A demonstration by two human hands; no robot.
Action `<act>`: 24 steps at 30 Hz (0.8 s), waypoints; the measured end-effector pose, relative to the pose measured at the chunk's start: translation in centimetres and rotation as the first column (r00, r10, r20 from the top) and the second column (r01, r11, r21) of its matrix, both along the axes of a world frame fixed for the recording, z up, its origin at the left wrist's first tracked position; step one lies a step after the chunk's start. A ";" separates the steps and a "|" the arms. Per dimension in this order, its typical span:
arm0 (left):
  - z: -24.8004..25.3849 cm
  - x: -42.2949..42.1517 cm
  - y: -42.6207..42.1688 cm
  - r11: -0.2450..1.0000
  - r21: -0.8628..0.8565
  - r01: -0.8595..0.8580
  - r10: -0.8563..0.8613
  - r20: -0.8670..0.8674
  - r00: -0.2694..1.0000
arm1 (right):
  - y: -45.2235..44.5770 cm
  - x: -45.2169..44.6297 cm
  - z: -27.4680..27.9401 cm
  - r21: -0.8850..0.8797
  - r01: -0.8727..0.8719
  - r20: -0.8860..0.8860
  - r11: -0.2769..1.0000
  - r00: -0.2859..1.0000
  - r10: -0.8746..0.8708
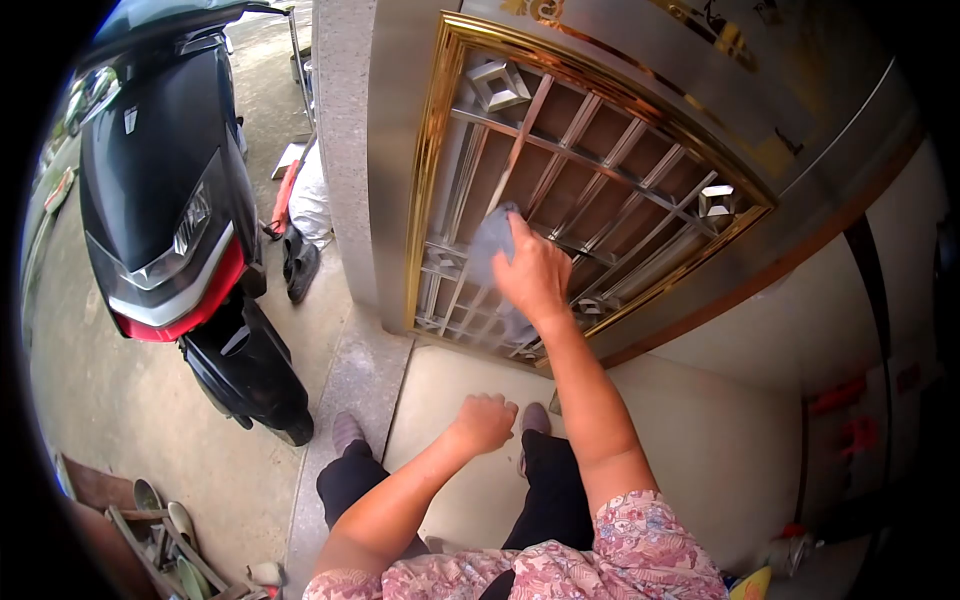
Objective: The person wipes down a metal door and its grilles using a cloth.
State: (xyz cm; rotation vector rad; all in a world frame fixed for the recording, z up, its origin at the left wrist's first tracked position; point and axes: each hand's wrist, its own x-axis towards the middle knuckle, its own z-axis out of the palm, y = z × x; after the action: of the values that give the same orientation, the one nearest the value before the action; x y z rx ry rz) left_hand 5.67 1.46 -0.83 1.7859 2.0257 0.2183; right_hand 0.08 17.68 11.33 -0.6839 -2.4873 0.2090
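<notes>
My right hand (535,275) is closed on a grey-blue cloth (491,245), which lies against the metal bars of a door grille (570,157). The cloth is partly see-through or blurred, and its lower edge is hard to make out. A shiny gold frame (424,185) surrounds the grille, which has square silver ornaments near its corners. Lower down, in front of my body, my left hand (484,422) hangs with curled fingers, apart from the door. I see nothing in it.
A black scooter (150,150) with a red and silver front stands at the left. Dark shoes (298,262) and a white sack (312,195) lie beside the grey pillar (342,130). My feet straddle the stone threshold (345,385). Assorted items (170,530) sit at bottom left.
</notes>
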 end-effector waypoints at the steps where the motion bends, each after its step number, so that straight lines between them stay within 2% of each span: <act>1: 0.0 -0.1 0.1 1.000 -0.008 0.002 -0.002 0.003 1.000 | -0.1 0.5 0.4 0.028 0.010 0.060 1.000 0.998 -0.011; 3: -0.1 -0.3 0.2 1.000 -0.021 0.001 -0.001 0.009 1.000 | -0.7 1.1 1.6 0.087 0.018 0.180 0.996 0.983 -0.034; 6: 0.6 -0.4 0.2 0.999 -0.041 -0.003 0.005 0.042 0.999 | -1.1 0.0 1.3 0.034 0.055 0.181 0.998 0.982 -0.060; 9: 0.5 -0.2 0.1 1.000 -0.023 0.002 -0.001 0.036 0.999 | -0.9 -1.6 0.5 -0.105 0.090 0.017 0.990 0.996 -0.089; 12: 0.1 0.0 0.0 1.000 0.007 0.012 -0.012 0.026 1.000 | -0.8 -1.7 -0.5 -0.135 0.083 -0.109 0.987 0.989 -0.098; 15: 0.6 -0.1 -0.2 1.000 0.018 0.009 -0.009 0.007 1.000 | -0.4 0.1 0.2 -0.228 -0.023 -0.079 0.973 0.997 0.006; 18: 0.2 -0.3 0.0 0.999 0.034 0.000 0.000 0.001 1.000 | -1.1 2.3 1.3 -0.195 -0.141 -0.127 0.971 0.985 0.117; 21: 0.2 -0.3 0.1 0.999 0.034 -0.004 0.004 0.011 1.000 | -2.0 2.6 5.0 0.218 -0.115 -0.440 0.969 0.875 0.203; 23: -0.1 0.0 0.3 1.000 0.021 0.009 -0.009 0.023 1.000 | -1.5 1.7 7.8 0.351 -0.003 -0.436 0.937 0.885 0.166; 24: -0.1 -0.1 0.4 1.000 0.018 0.014 -0.014 0.028 0.999 | -1.3 1.0 9.0 0.357 0.034 -0.397 0.933 0.910 0.119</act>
State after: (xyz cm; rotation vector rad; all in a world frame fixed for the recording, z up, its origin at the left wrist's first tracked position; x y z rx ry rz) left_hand 5.60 1.87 -0.91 1.7973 1.9968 0.2570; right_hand 1.05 16.41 20.31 -0.3812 -2.0535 -0.0804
